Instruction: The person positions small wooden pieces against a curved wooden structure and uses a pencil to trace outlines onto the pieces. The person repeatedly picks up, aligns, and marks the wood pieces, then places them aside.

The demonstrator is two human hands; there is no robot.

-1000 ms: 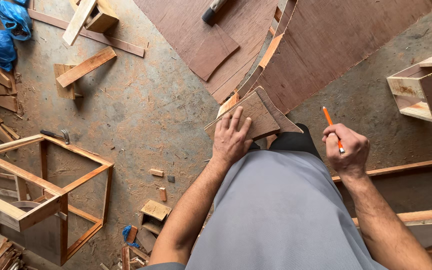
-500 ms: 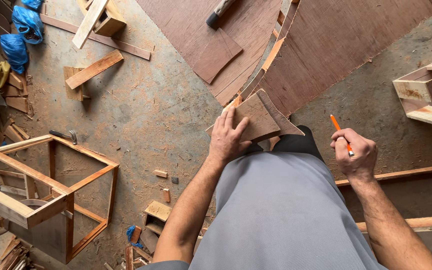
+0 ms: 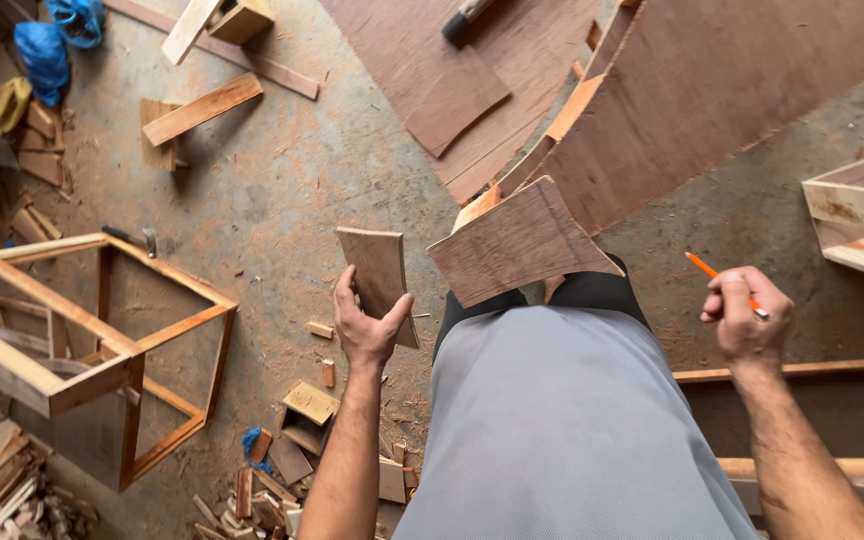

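My left hand [image 3: 364, 325] grips a small rectangular piece of plywood [image 3: 379, 275] and holds it out to the left of my body, above the floor. A larger curved piece of plywood [image 3: 517, 243] rests just in front of my waist, on top of other boards. My right hand [image 3: 745, 318] is closed around an orange pencil [image 3: 712, 272], held out to the right with the tip pointing up and left. My grey shirt fills the lower middle of the view.
Large plywood sheets [image 3: 712, 90] lie ahead on the dusty concrete floor. An open wooden frame [image 3: 82, 350] stands at left, a small wooden box [image 3: 857, 215] at right. Offcuts [image 3: 302, 460] litter the floor by my feet. Planks [image 3: 202, 108] and blue bags [image 3: 47, 50] lie far left.
My left hand lifted a small plywood piece off the curved piece and moved it to the left. My right hand with the pencil drifted slightly right and down.
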